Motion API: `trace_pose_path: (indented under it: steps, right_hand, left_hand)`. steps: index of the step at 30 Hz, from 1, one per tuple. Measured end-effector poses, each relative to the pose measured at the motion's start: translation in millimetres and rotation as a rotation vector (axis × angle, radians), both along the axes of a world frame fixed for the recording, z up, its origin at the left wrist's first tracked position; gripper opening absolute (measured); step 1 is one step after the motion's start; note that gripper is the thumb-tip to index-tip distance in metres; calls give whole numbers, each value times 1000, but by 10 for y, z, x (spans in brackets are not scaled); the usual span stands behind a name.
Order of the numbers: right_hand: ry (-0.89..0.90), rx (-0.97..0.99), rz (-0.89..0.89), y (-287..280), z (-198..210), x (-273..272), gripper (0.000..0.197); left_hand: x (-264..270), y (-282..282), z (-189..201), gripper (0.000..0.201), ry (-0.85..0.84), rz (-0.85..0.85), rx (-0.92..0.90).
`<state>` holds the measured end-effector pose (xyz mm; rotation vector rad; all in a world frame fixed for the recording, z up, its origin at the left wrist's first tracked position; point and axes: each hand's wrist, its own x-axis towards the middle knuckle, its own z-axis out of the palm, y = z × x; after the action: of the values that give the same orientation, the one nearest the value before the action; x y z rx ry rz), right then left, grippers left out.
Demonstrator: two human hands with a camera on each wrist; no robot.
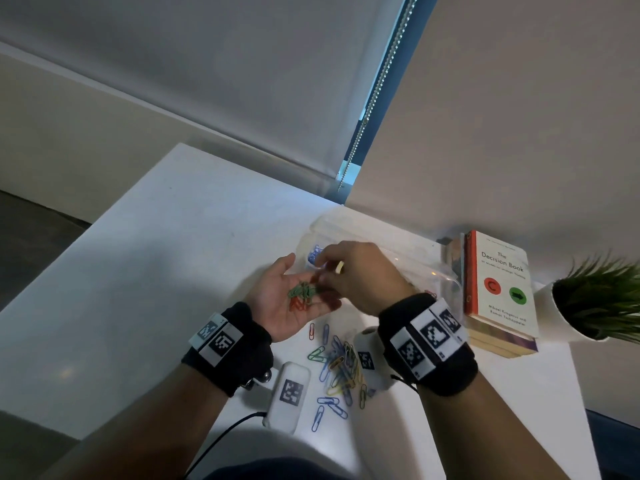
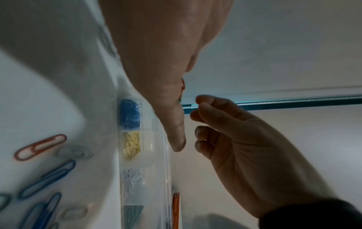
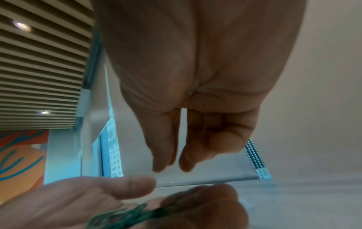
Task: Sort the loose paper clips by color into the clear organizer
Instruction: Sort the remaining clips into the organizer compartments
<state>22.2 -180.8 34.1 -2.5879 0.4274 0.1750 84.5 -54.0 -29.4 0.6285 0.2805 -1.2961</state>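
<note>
My left hand (image 1: 298, 277) lies palm up over the white table (image 1: 166, 258), cupping a small bunch of green and red paper clips (image 1: 303, 294). My right hand (image 1: 322, 278) hangs over that palm, its fingertips (image 3: 162, 164) pointing down just above the green clips (image 3: 125, 216) with nothing seen between them. Behind both hands lies the clear organizer (image 1: 415, 261); its compartments hold blue clips (image 2: 130, 113), yellow clips (image 2: 132, 145), white clips (image 2: 132, 178) and green clips (image 2: 133, 215). A pile of loose mixed clips (image 1: 339, 368) lies on the table below my wrists.
A stack of books (image 1: 498, 289) sits right of the organizer, with a potted plant (image 1: 595, 299) beyond it. Two white marker blocks (image 1: 289, 393) (image 1: 367, 358) flank the loose pile. A black cable (image 1: 221, 434) trails off the table's front edge.
</note>
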Motion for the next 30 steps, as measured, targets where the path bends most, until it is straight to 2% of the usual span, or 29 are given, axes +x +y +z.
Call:
trace_pose_path:
  steps: [3, 7, 10, 16, 19, 22, 30]
  right_hand:
    - [57, -11, 137, 87, -16, -132, 33]
    - [75, -34, 154, 116, -77, -222, 45]
    - [51, -44, 149, 124, -101, -252, 40]
    - [1, -38, 120, 124, -121, -311, 12]
    - [1, -36, 110, 119, -117, -342, 6]
    - [14, -4, 72, 94, -96, -376, 5]
    - [11, -58, 52, 49, -125, -395, 7]
  left_hand:
    - [-66, -59, 52, 65, 31, -19, -11]
    - [-107, -96, 83, 73, 17, -49, -41]
    - [-133, -97, 90, 79, -14, -89, -25]
    - [-164, -108, 121, 73, -78, -112, 30]
    - [-174, -130, 83, 76, -40, -92, 42]
    - [-185, -140, 42, 82, -9, -106, 20]
    - [-164, -187, 21, 71, -31, -165, 16]
